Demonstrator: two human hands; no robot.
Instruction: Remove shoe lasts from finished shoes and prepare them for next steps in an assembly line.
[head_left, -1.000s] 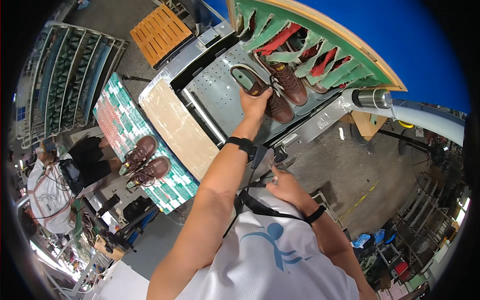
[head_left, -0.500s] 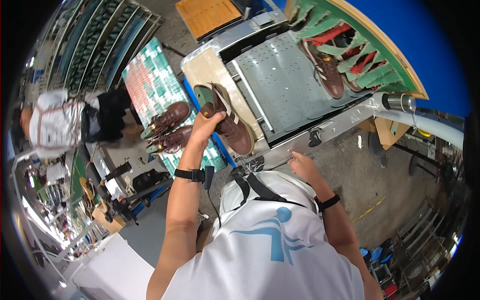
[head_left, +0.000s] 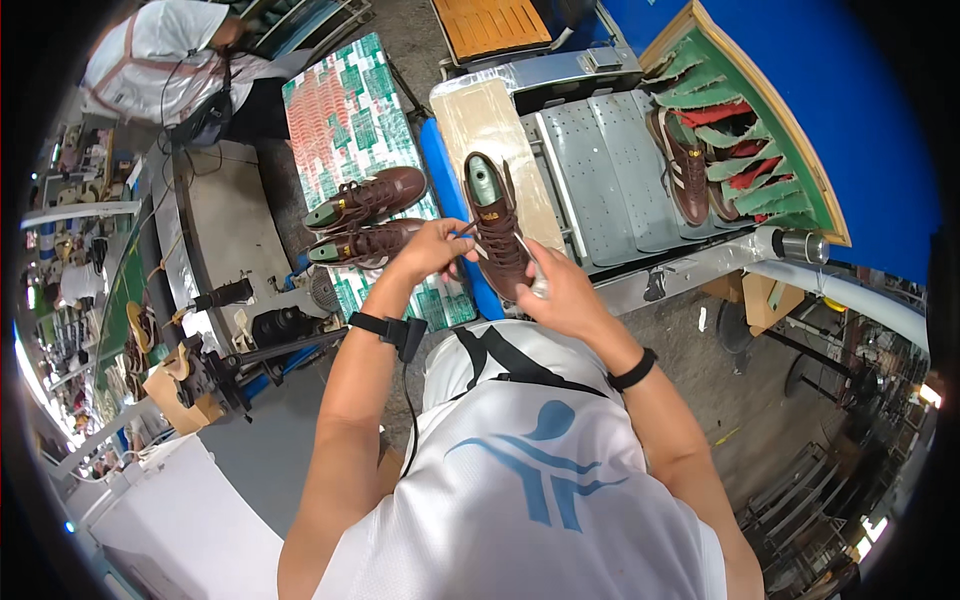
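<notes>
A brown sneaker with pale side stripes and a green form inside stands toe toward me at the near edge of the worktop. My left hand is closed at its left side, pinching what looks like a brown shoelace. At the shoe's right side, my right hand is closed around a slim pale tool, its tip by the laces; its exact kind is unclear. Two more brown sneakers lie side by side on a green, white and red patterned board to the left.
A grey perforated conveyor runs to the right, carrying brown sneakers under a green fringed curtain. A beige board borders it. Another person in white sits at the far left. A metal rail edges the conveyor.
The sneaker my left hand was gripping by its side now stands on the worktop edge. My left hand has shifted to its laces, and my right hand has come up to the shoe.
</notes>
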